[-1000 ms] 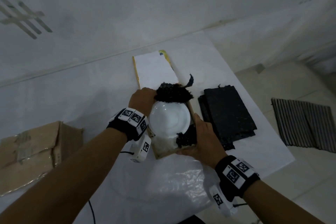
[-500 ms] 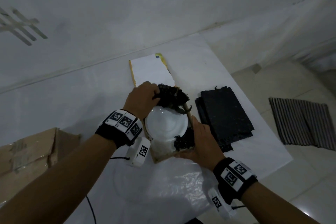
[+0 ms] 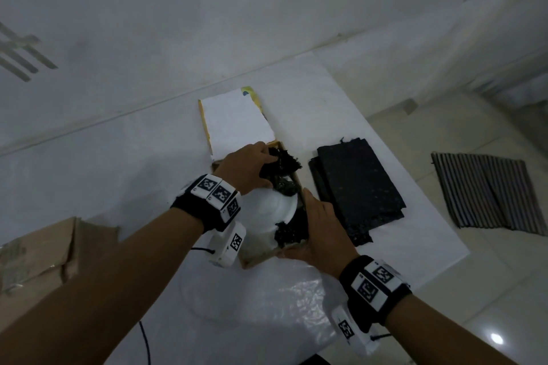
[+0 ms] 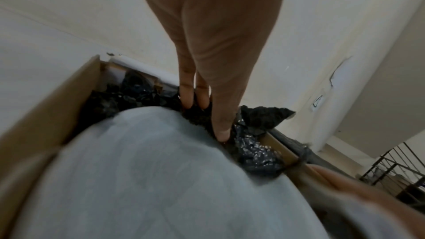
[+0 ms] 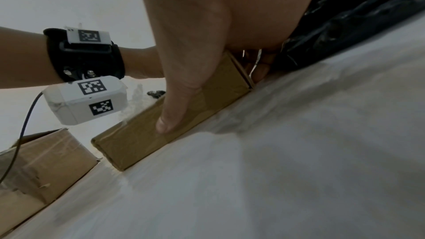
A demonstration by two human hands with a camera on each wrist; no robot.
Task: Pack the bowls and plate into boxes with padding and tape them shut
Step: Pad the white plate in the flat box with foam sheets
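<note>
An open cardboard box point(image 3: 255, 261) point(image 5: 138, 143) point(image 4: 57, 115) lies on the white table, its white lid flap point(image 3: 237, 118) folded back. A white bowl point(image 3: 272, 210) point(image 4: 149, 170) sits inside it. Crumpled black padding point(image 3: 286, 164) point(image 4: 253, 148) fills the far end, and another black wad point(image 3: 292, 235) sits at the near right. My left hand point(image 3: 252, 166) point(image 4: 204, 117) pinches the far padding between the bowl and the box wall. My right hand point(image 3: 320, 225) point(image 5: 212, 97) grips the box's near right corner, thumb on the near wall.
A stack of black padding sheets point(image 3: 358, 187) lies right of the box. A second cardboard box point(image 3: 35, 255) point(image 5: 46, 161) stands at the left. Clear plastic film point(image 3: 267, 299) covers the near table. A striped mat point(image 3: 489, 190) lies on the floor beyond the table's right edge.
My left hand has moved from the box's left side onto the far padding and taken hold of it, bunching it toward the bowl. The right hand has stayed on the box.
</note>
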